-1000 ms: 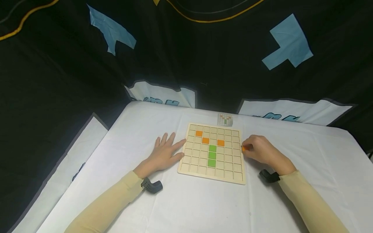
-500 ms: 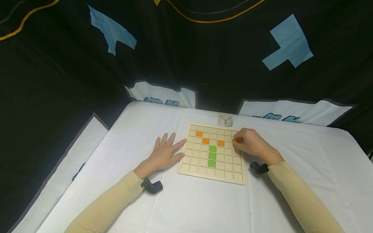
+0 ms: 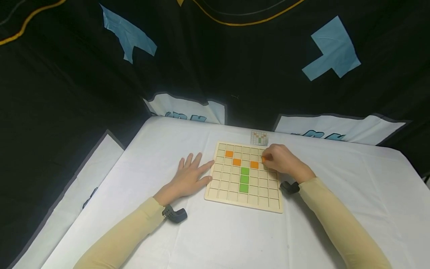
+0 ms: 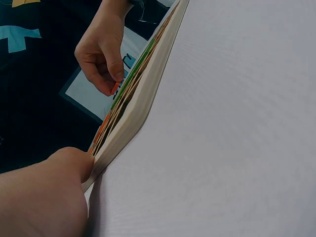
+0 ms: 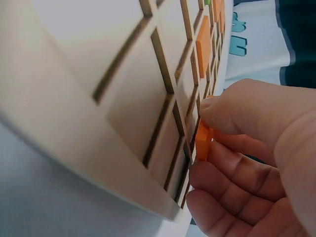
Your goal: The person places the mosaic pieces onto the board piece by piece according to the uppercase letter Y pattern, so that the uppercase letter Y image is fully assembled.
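Note:
A wooden grid board [image 3: 231, 185] lies on the white table, with orange tiles [image 3: 254, 164] and green tiles [image 3: 244, 179] set in some of its squares. My right hand [image 3: 283, 160] is over the board's upper right part, pinching an orange tile [image 5: 203, 140] between thumb and fingers. In the right wrist view that tile is tilted close to the grid. My left hand [image 3: 191, 177] lies with spread fingers beside the board's left edge, index fingertip and thumb touching it. The left wrist view shows only part of this hand, next to the board's rim [image 4: 143, 111].
Behind the board lies a small card [image 3: 259, 138] printed with a coloured grid. White cloth covers the table [image 3: 221, 239]. A black curtain [image 3: 235, 67] with blue patches hangs behind it. Each wrist wears a dark camera mount [image 3: 175, 214].
My right hand has moved left and away from me, from beside the board's right edge to over its upper right squares, carrying the orange tile. The left hand has stayed put.

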Available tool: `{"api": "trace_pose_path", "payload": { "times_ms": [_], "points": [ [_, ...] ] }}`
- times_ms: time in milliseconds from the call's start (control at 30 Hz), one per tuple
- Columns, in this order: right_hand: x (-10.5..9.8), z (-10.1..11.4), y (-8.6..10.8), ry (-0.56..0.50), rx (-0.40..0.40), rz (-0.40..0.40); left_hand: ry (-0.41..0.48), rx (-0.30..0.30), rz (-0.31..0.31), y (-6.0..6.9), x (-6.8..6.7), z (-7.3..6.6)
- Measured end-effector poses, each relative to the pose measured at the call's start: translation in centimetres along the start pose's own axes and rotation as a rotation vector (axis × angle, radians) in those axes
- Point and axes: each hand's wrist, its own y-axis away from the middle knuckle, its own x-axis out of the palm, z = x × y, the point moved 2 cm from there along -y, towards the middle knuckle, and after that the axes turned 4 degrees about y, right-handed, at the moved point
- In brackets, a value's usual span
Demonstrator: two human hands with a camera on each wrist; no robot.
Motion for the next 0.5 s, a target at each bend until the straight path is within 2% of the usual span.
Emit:
{"api": "trace_pose_path", "payload": {
  "times_ms": [500],
  "points": [
    [0.45, 0.31, -1.15, -0.001, 0.030, 0.044, 0.012, 0.004, -0.005, 0.08, -0.04, -0.06]
  ]
}}
